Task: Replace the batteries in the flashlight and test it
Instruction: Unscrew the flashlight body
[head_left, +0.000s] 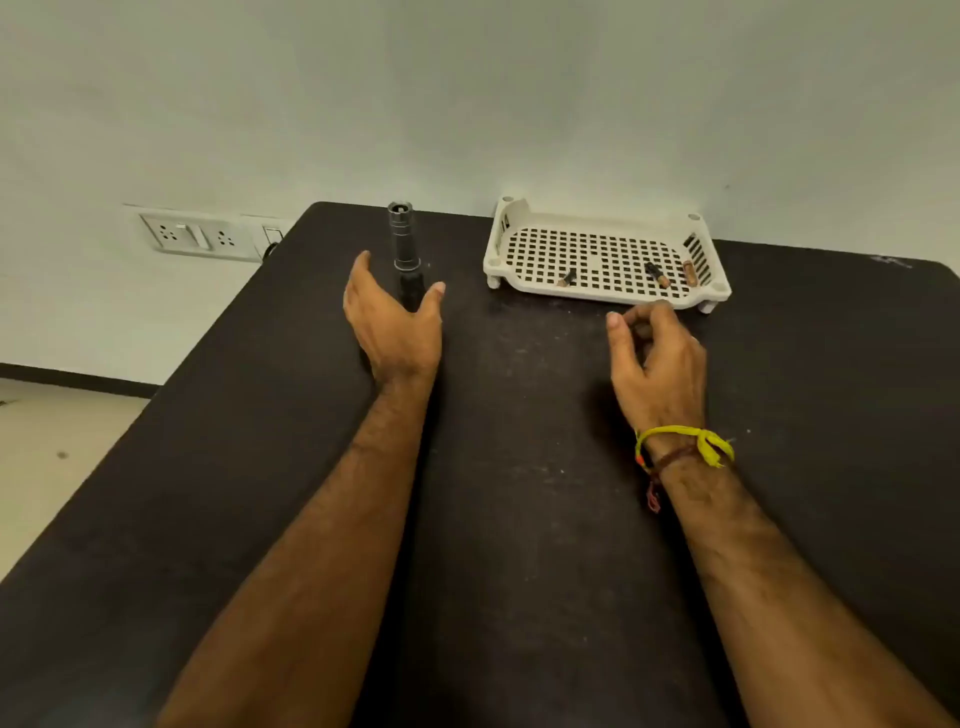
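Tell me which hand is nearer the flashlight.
Left. The left hand is cupped open around the flashlight at its near end; the right hand is off to the right, by the white tray.

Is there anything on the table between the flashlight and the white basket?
No. In the head view, only bare black table lies between the flashlight and the white basket.

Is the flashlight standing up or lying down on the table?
Lying down. The black and silver metal flashlight rests lengthwise on the dark table, its lens end pointing toward the wall, with the open left hand around its near end.
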